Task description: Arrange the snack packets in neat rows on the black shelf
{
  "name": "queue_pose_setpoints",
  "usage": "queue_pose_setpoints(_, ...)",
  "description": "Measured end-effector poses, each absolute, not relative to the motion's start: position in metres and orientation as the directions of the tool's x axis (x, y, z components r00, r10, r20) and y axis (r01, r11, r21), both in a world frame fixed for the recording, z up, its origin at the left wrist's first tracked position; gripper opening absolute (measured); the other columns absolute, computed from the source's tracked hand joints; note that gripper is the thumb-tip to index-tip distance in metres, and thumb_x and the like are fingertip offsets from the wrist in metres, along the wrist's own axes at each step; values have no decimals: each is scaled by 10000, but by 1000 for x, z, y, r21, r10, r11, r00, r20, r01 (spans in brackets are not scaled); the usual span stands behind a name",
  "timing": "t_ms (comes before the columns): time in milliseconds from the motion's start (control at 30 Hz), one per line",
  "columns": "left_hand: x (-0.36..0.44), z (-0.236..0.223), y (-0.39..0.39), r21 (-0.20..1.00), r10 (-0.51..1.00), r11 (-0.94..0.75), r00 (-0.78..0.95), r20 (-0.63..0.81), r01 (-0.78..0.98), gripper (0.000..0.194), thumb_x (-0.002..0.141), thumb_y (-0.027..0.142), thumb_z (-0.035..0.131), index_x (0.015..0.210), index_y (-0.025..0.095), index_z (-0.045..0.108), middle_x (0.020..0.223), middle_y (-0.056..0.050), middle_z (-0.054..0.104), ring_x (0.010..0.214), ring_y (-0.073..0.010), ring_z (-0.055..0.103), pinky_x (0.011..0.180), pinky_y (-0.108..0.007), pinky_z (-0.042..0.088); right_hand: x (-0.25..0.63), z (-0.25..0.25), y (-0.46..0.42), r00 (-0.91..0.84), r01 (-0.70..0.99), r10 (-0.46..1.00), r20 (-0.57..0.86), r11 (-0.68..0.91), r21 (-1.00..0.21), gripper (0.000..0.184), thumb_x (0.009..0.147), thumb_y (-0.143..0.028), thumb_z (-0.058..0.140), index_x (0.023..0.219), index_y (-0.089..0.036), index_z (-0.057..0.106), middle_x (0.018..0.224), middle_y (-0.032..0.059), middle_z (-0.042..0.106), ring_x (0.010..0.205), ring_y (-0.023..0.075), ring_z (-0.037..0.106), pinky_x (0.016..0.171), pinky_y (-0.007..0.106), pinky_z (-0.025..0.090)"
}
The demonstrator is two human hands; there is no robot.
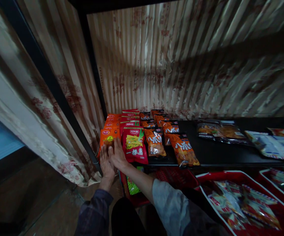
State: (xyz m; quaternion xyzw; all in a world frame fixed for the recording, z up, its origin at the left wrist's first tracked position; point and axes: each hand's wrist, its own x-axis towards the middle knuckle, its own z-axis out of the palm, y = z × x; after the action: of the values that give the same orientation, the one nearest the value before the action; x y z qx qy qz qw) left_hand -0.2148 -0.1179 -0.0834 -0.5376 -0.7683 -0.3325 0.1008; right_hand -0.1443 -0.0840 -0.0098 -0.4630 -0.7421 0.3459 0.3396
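My left hand point(107, 164) lies with fingers stretched over the lower part of the front orange snack bag point(111, 133) at the shelf's left end. Beside it, my right hand point(118, 156) rests on the same bag with its fingers extended, touching or nearly touching the left. More orange bags stand in a row behind this one. Just right of my hands is a red snack bag point(133, 144) with yellow sticks pictured on it, heading a row of the same kind. The bottom of the orange bag is covered by my hands.
Orange-and-black snack bags point(155, 142) fill rows farther right on the black shelf point(193, 144). Dark packets point(220, 132) and white packets point(268, 144) lie beyond. Below are red baskets point(240, 175) of packaged food. A black post point(92, 59) and striped curtain point(142, 65) bound the left and back.
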Motion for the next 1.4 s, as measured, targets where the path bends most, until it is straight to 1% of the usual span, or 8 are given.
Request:
queue_pose_setpoints(167, -195, -61, -86, 656, 742, 91, -490, 457, 749, 489, 912, 268, 269, 1367, 139, 396, 1442, -118, 407, 1376, -185, 286, 1139, -370, 258, -99, -15, -93, -336, 473, 827, 451, 562, -678, 542, 937, -364, 289, 1426, -131, 310, 1525, 118, 228, 1428, 223, 98, 1142, 465, 198)
queue_pose_setpoints(300, -172, -41, -47, 783, 746, 74, -555, 367, 617, 502, 921, 304, 264, 1335, 70, 423, 1417, -174, 424, 1350, -207, 343, 1126, -377, 277, -53, -41, -98, -223, 578, 809, 543, 559, -595, 524, 946, -357, 286, 1427, -150, 305, 1539, 127, 171, 1426, 255, 101, 1107, 521, 247)
queue_pose_setpoints(400, -162, -34, -22, 801, 759, 71, -553, 343, 595, 506, 921, 305, 278, 1331, 46, 421, 1426, -191, 403, 1360, -216, 320, 1131, -382, 264, -32, -60, -96, -166, 641, 838, 520, 493, -589, 504, 947, -364, 299, 1403, -156, 354, 1538, 137, 164, 1423, 280, 104, 1083, 542, 269)
queue_pose_setpoints(567, -161, -27, -1, 791, 769, 133, -565, 298, 598, 549, 919, 327, 290, 1336, -15, 392, 1427, -231, 377, 1366, -247, 301, 1128, -386, 255, -26, -71, -86, -180, 645, 882, 436, 440, -625, 515, 951, -387, 288, 1382, -123, 389, 1517, 175, 209, 1403, 279, 194, 1072, 499, 307)
queue_pose_setpoints(733, -163, -23, 9, 789, 762, 174, -588, 270, 589, 510, 912, 322, 299, 1306, 28, 435, 1402, -213, 427, 1336, -232, 365, 1109, -373, 288, -33, -70, -78, -164, 640, 872, 460, 449, -623, 505, 951, -387, 294, 1373, -132, 404, 1510, 174, 231, 1388, 285, 240, 1057, 510, 327)
queue_pose_setpoints(1000, -159, -27, 19, 818, 731, 196, -637, 246, 540, 498, 891, 323, 330, 1305, 67, 436, 1396, -192, 444, 1338, -241, 363, 1114, -403, 270, -34, -73, -69, -220, 655, 832, 509, 513, -556, 488, 950, -331, 297, 1364, -100, 412, 1504, 177, 253, 1402, 262, 207, 1080, 490, 313)
queue_pose_setpoints(1167, -154, -30, 18, 811, 710, 205, -654, 262, 548, 510, 885, 308, 338, 1318, 51, 416, 1399, -197, 438, 1331, -232, 374, 1095, -368, 303, -34, -75, -63, -244, 653, 824, 511, 529, -542, 492, 946, -311, 297, 1386, -109, 382, 1502, 166, 266, 1403, 261, 203, 1079, 501, 316)
queue_pose_setpoints(1400, -155, -25, 19, 833, 723, 206, -653, 225, 514, 527, 892, 330, 336, 1328, 40, 401, 1376, -216, 458, 1288, -239, 437, 1076, -367, 326, -32, -73, -62, -301, 707, 804, 513, 549, -445, 495, 900, -178, 336, 1380, -64, 380, 1508, 181, 243, 1422, 253, 123, 1097, 488, 287)
